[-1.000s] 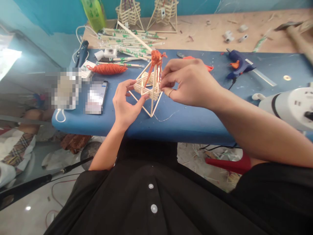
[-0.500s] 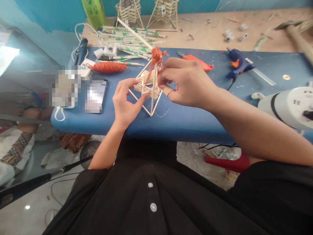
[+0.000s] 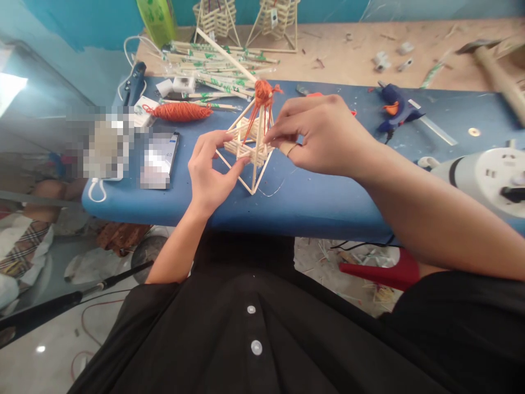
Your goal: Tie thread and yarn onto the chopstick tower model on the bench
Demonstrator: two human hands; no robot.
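Note:
A small pyramid-shaped frame of wooden sticks (image 3: 255, 171) stands on the blue table pad, with a stacked-stick basket hung inside it. Orange yarn (image 3: 263, 94) is wound into a thick knot at its peak, and several strands run down to the basket. My left hand (image 3: 211, 172) grips the frame's left side, thumb in front and fingers behind. On the other side, my right hand (image 3: 314, 134) is pinched closed at the basket's right edge, close to the yarn strands. Whatever lies between those fingertips is too small to make out.
An orange yarn bundle (image 3: 180, 111) and a phone (image 3: 159, 160) lie to the left. Wrapped chopsticks (image 3: 221, 63) are heaped behind. At right are a blue glue gun (image 3: 396, 106), a hammer (image 3: 498, 76) and a white power socket tower (image 3: 488, 178). Finished stick frames (image 3: 276, 27) stand at the back.
My right hand has shifted slightly to the right, its fingertips still beside the basket. My left hand and the stick frame have stayed nearly in place.

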